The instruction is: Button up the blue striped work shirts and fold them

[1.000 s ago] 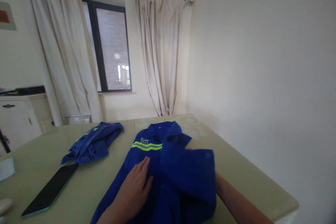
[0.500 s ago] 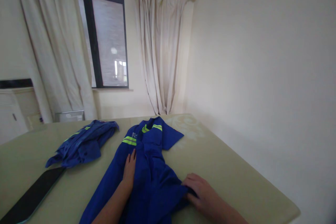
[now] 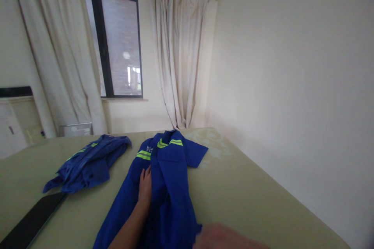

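A blue garment (image 3: 175, 179) with yellow-green reflective stripes lies stretched over the bed-like surface (image 3: 245, 186), its collar at the far end and a short sleeve out to the right. My left hand (image 3: 145, 184) rests flat on the garment's left front, just below the stripe, fingers extended. At the bottom edge, my right hand (image 3: 216, 235) is blurred by motion beside the garment's lower right edge. Its fingers seem to touch the cloth there, but their grip cannot be made out.
A second crumpled blue garment (image 3: 90, 165) lies at the left, with a dark flat panel (image 3: 35, 218) in front of it. Behind stand curtains (image 3: 181, 54), a window (image 3: 121, 46) and a plain wall (image 3: 292, 66) along the right side.
My right hand has moved down and toward me. The garment's right front has been drawn straighter and lies smoother. My left hand has stayed nearly in place.
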Motion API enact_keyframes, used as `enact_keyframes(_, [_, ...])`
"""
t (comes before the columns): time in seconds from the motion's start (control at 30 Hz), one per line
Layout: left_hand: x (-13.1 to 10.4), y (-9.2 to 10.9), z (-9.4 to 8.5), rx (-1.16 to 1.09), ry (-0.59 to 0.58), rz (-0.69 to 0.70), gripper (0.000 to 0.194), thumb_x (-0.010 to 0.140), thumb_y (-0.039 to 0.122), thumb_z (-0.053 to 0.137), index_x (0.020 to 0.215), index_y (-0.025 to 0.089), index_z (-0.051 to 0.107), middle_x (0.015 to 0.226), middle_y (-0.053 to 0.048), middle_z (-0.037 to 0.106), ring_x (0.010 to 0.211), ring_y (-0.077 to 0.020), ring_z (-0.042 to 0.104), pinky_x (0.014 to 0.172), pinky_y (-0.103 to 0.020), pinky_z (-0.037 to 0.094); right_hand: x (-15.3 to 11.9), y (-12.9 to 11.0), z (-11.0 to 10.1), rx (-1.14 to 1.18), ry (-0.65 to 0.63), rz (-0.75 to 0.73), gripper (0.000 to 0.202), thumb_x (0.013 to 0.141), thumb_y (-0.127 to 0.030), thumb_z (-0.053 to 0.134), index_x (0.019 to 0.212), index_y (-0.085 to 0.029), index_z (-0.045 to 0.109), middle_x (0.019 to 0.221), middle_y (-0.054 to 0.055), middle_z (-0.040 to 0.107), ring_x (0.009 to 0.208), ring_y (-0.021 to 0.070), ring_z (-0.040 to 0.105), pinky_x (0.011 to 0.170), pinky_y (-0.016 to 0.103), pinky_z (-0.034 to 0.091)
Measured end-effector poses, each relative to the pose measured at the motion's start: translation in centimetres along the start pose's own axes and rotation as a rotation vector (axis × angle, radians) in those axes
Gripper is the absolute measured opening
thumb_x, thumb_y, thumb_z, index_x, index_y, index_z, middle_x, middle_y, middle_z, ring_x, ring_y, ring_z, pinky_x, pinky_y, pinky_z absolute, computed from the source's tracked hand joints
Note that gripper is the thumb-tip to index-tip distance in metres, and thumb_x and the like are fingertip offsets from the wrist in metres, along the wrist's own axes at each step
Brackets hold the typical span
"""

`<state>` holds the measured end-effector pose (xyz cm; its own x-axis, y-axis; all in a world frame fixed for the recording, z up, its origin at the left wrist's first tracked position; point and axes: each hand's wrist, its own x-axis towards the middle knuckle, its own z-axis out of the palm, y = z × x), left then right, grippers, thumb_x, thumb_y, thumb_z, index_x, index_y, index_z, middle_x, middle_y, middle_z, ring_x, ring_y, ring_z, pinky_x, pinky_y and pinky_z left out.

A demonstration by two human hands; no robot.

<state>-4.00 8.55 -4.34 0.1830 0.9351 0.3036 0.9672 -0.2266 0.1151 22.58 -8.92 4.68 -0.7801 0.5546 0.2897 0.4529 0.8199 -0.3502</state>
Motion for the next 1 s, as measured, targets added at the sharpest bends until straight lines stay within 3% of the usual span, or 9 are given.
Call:
enact_keyframes(0.03, [-0.1, 0.1, 0.1, -0.001, 0.002, -0.002, 0.051, 0.089, 0.013, 0.053, 0.138, 0.023, 0.063, 0.145, -0.010, 0.061, 0.140, -0.0286, 0.049, 0.122, -0.046, 0.029, 1.1, 1.1, -1.1, 0.006, -0.005, 0.047, 0.038, 0.104, -0.050, 0.045, 0.093, -0.028, 0.073, 0.077, -0.002, 0.068, 0.071, 0.0143, 0.061, 0.072, 0.025, 0.046])
enact_keyframes(0.17, [0.0, 0.2, 0.1, -0.012, 0.008, 0.006, 0.047, 0.090, 0.015, 0.055, 0.136, 0.017, 0.065, 0.143, -0.014, 0.062, 0.138, -0.0312, 0.051, 0.122, -0.046, 0.030, 6.0, 7.7, -4.1, -0.238, 0.256, 0.599, 0.031, 0.103, -0.035, 0.046, 0.113, -0.019, 0.071, 0.113, 0.010, 0.070, 0.103, 0.0221, 0.063, 0.092, 0.032, 0.044])
enact_keyframes(0.23, [0.2, 0.2, 0.0, -0.014, 0.014, 0.014, 0.046, 0.089, 0.013, 0.056, 0.134, 0.018, 0.067, 0.139, -0.013, 0.066, 0.135, -0.0303, 0.054, 0.121, -0.044, 0.032, 7.7, 11.1, -3.2, -0.376, 0.218, 0.725, 0.036, 0.097, -0.035, 0.058, 0.127, -0.016, 0.064, 0.127, 0.014, 0.065, 0.115, 0.0272, 0.058, 0.097, 0.034, 0.042])
enact_keyframes(0.33, [0.4, 0.1, -0.1, -0.006, 0.037, 0.016, 0.044, 0.089, 0.011, 0.055, 0.131, 0.018, 0.069, 0.137, -0.012, 0.067, 0.131, -0.0289, 0.057, 0.119, -0.042, 0.035, 8.8, 14.4, -0.7, -0.466, 0.124, 0.736, 0.026, 0.098, -0.027, 0.055, 0.118, -0.015, 0.066, 0.120, 0.014, 0.067, 0.113, 0.0281, 0.058, 0.097, 0.034, 0.040])
enact_keyframes(0.43, [0.4, 0.4, -0.4, 0.009, 0.074, 0.006, 0.044, 0.089, 0.008, 0.053, 0.128, 0.018, 0.071, 0.135, -0.013, 0.068, 0.130, -0.0287, 0.057, 0.119, -0.041, 0.035, 7.9, 15.9, -0.4, -0.489, 0.107, 0.732, 0.024, 0.096, -0.011, 0.050, 0.110, -0.015, 0.068, 0.117, 0.014, 0.069, 0.115, 0.0264, 0.057, 0.100, 0.033, 0.036])
enact_keyframes(0.63, [-0.1, 2.2, -2.0, 0.034, 0.163, -0.007, 0.045, 0.093, 0.006, 0.045, 0.128, 0.022, 0.070, 0.136, -0.009, 0.067, 0.127, -0.0252, 0.058, 0.119, -0.045, 0.033, 1.6, 18.6, -7.2, -0.574, 0.203, 1.033, 0.034, 0.087, 0.002, 0.043, 0.103, -0.011, 0.070, 0.109, 0.021, 0.070, 0.113, 0.0318, 0.060, 0.095, 0.042, 0.037])
enact_keyframes(0.8, [-0.3, 3.6, -3.0, 0.065, 0.222, -0.137, 0.037, 0.099, 0.028, 0.047, 0.128, 0.017, 0.068, 0.137, -0.018, 0.064, 0.129, -0.0346, 0.056, 0.119, -0.064, 0.023, 2.9, 16.9, -8.2, -0.548, 0.336, 1.038, 0.047, 0.088, -0.004, 0.045, 0.130, -0.015, 0.063, 0.137, 0.018, 0.061, 0.126, 0.0305, 0.055, 0.102, 0.041, 0.037])
enact_keyframes(0.93, [-0.8, 4.6, -3.3, 0.020, 0.081, -0.244, 0.042, 0.098, 0.027, 0.047, 0.134, 0.013, 0.064, 0.145, -0.027, 0.056, 0.136, -0.0438, 0.049, 0.112, -0.078, 0.015, 8.9, 11.6, -3.3, -0.378, 0.314, 0.776, 0.037, 0.101, -0.027, 0.043, 0.130, -0.024, 0.065, 0.134, 0.006, 0.067, 0.122, 0.0198, 0.060, 0.104, 0.029, 0.041])
enact_keyframes(1.0, [-1.0, 4.7, -3.6, -0.041, 0.013, -0.217, 0.044, 0.096, 0.016, 0.044, 0.136, 0.015, 0.063, 0.148, -0.026, 0.053, 0.137, -0.0442, 0.048, 0.109, -0.080, 0.017, 11.1, 8.8, 0.2, -0.085, 0.328, 0.604, 0.046, 0.103, -0.047, 0.045, 0.135, -0.019, 0.063, 0.137, 0.011, 0.065, 0.126, 0.0254, 0.059, 0.108, 0.036, 0.041])
